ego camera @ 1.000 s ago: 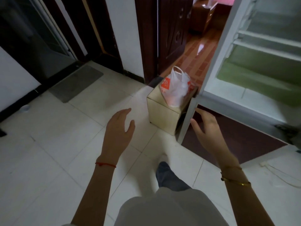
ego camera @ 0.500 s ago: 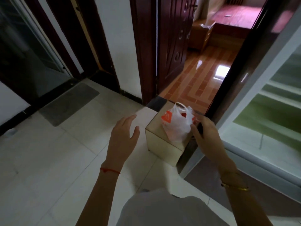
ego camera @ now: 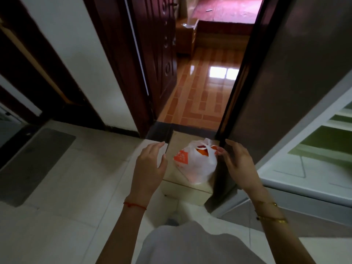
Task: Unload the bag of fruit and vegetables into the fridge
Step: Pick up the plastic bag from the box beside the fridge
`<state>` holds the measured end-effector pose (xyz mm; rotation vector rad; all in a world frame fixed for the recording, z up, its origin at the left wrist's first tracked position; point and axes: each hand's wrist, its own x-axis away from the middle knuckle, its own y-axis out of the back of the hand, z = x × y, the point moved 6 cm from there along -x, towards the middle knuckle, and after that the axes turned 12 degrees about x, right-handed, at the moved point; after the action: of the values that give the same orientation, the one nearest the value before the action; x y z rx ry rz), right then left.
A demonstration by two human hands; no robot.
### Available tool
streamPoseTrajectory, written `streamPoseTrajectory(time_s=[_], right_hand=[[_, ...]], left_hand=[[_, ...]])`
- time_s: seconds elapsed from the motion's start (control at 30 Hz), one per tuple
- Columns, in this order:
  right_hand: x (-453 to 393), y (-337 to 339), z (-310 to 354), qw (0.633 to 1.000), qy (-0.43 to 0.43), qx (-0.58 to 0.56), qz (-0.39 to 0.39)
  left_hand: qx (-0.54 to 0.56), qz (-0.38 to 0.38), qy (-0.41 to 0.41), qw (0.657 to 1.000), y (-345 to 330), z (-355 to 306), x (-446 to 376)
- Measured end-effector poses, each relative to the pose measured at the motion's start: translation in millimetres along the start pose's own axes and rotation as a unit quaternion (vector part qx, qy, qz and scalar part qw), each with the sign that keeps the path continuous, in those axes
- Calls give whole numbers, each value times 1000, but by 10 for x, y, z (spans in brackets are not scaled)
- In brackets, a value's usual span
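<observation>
Bag (ego camera: 198,164) on box (ego camera: 187,189); hands flanking, untouching

A home: tiled hallway, open fridge (ego camera: 312,149), wooden door (ego camera: 158,54), bedroom beyond.

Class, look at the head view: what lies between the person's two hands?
The tied white plastic bag, standing on a low box, between left hand and right hand; neither grips it.

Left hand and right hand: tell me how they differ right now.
The left hand hovers left of the white bag, clear of it; the right hand is at the bag's knotted handles, its fingertips about touching them. The left wrist wears a red string; the right wrist wears gold bangles. Both are open, fingers relaxed, flanking the bag.
</observation>
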<state>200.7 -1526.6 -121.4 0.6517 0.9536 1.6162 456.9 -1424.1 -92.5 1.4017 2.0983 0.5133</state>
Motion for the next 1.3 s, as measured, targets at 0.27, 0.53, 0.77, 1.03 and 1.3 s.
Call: streamPoseTrajectory(time_s=[0.27,0.53,0.77,1.03,1.3], right_hand=[[-520,-244,-33,997,-63,44,12],[-1025,-591,-217,993,-53,75,70],[-1423,-1261,-645,977,-48,126,167],[-1606,-1848,-1039,947,-16,181,264],[-1832,-1667,-897,967,-48,151,198]], left_hand=[[17,105,-27,994,-463,293,-747],[81,166,87,979,-1226,646,-1095],[103,234,184,949,-1892,895,-1188],[91,224,226,944,-2223,1081,-1222],[182,69,349,917,-2065,1263,-1296]])
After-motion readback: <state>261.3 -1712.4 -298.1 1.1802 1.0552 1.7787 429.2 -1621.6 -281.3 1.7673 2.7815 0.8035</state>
